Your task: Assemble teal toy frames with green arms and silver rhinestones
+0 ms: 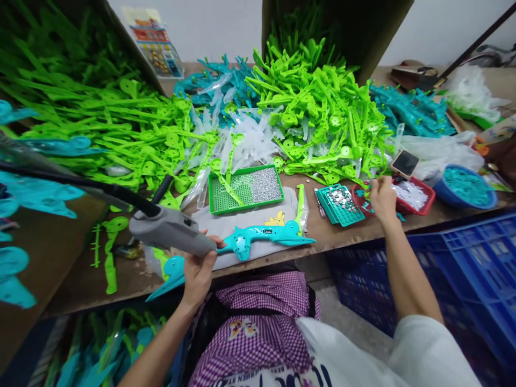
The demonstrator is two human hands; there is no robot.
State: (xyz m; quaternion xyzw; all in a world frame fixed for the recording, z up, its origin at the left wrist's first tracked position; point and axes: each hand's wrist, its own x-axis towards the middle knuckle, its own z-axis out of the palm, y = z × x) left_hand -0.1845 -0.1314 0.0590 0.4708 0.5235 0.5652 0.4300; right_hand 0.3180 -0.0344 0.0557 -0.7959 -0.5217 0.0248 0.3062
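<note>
My left hand [198, 274] is closed around a long turquoise plastic piece [258, 233], curved like a toy bow, lying at the table's front edge. A grey hanging power tool [171, 231], apparently a screwdriver, crosses in front of this hand and hides some of its fingers. My right hand [382, 200] reaches down at a red tray [430, 198], with its fingers pinched together. What they hold, if anything, is hidden. White small parts [410, 194] lie in the tray beside the hand. A teal basket [346, 216] with silvery discs stands left of it.
A green tray [215, 207] of small metal pieces sits mid-table. Behind it rise heaps of lime-green plastic strips [318, 102] and clear plastic parts [252, 137]. A blue bowl [470, 203] stands at the right. Blue crates [455, 258] are below the table's right side.
</note>
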